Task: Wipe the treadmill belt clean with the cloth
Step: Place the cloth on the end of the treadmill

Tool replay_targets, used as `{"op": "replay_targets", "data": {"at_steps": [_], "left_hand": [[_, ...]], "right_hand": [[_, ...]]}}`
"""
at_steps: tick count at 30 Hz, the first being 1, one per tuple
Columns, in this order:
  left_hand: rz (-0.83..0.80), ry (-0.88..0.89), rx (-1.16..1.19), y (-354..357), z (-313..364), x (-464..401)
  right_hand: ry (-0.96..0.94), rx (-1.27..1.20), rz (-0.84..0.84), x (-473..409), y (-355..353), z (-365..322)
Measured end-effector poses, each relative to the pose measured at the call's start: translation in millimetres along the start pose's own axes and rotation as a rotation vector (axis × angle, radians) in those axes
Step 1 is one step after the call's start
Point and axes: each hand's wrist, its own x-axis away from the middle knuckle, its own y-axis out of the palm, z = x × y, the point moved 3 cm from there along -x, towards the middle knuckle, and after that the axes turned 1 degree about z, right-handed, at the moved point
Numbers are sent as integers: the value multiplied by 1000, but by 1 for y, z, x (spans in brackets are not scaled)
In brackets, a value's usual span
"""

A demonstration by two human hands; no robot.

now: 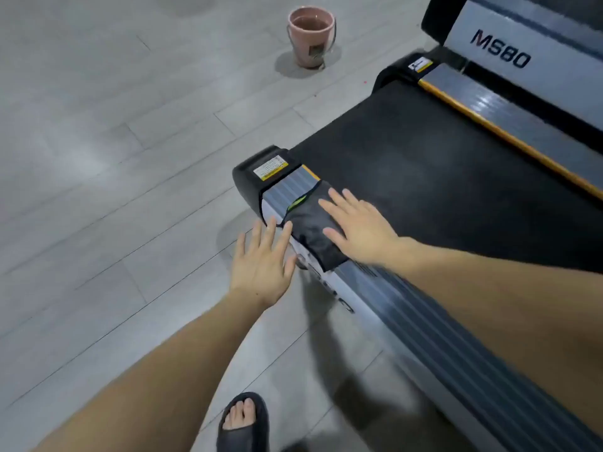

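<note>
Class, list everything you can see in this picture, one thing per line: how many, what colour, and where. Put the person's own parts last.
treadmill belt: one, black, right of centre.
side rails: two, grey with yellow edge, along each side of the belt.
cloth: one, dark grey with a green tag, draped over the near rail.
bucket: one, pink, on the floor at the top.
floor: grey planks, left.
slipper: one, black, bottom centre.
left hand: open, beside the cloth.
right hand: flat on the cloth.

Head camera, single view: worn high, tilted forward and down over the treadmill point(424, 177) rear corner (close, wide-angle), grey floor point(98, 158) stretching beyond.
</note>
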Motion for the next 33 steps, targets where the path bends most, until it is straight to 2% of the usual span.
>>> {"op": "replay_targets", "data": {"at_steps": [6,11,17,24,26,29,33], "left_hand": [[122,57,-95,61,2,-55],[195,75,-116,87,23,-69],[220,198,-134,91,49,-50],[43,466,-127,81,108,2],[45,516,-182,67,132,15],[50,501,-140,40,174,36],[116,576,-37,12,251,71]], "right_hand": [[-29,52,-29,-38,70,24],[3,-27,147,-19,90,42],[59,-84,360,37,95,50],[237,-74,371,143,92,66],[331,-35,369,186,91,70],[500,-35,345,267,87,77],[742,-42,465,392,59,82]]}}
